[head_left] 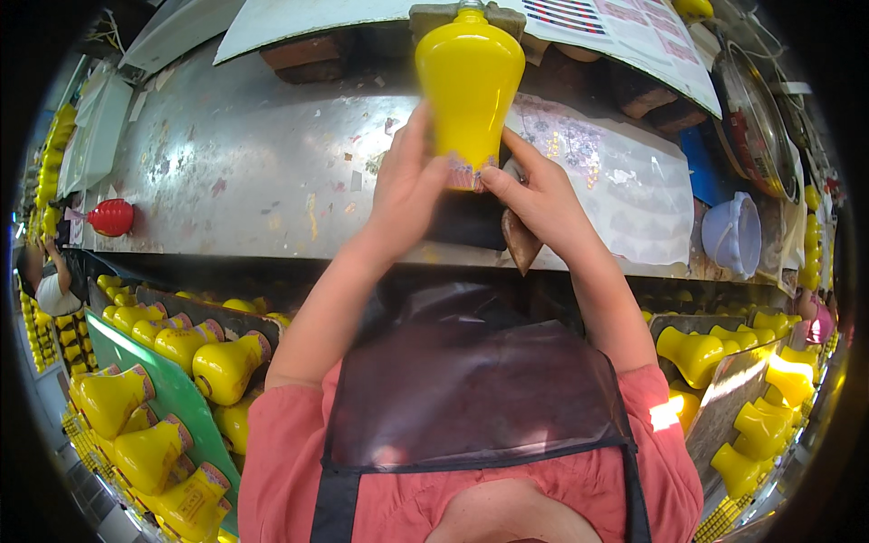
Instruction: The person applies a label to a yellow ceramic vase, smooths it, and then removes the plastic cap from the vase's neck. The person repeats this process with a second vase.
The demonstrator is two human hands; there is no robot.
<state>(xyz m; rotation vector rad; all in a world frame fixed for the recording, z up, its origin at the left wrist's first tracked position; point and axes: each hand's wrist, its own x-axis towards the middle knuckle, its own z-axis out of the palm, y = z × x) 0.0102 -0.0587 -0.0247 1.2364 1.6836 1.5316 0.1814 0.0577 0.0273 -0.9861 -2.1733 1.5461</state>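
A glossy yellow vase-shaped bottle (471, 81) is in front of me, its narrow neck pointing away and its foot towards me. Around the foot runs a patterned, pinkish band (464, 176). My left hand (409, 181) lies along the bottle's left side, thumb near the band, slightly blurred. On the other side my right hand (534, 185) grips the foot, its thumb pressed on the band's edge. A brown, pointed, flat piece (520, 242) hangs below the right palm; how it is held is hidden. Behind the neck sits a grey block-like support (507, 20).
A stained metal worktable (262, 172) spans the front, with a wet-looking sheet (625, 190) at right. A lilac bucket (731, 235) and round pan (759, 122) stand further right; a red container (112, 217) at left. Racks of yellow bottles (228, 366) flank me. People work at both edges.
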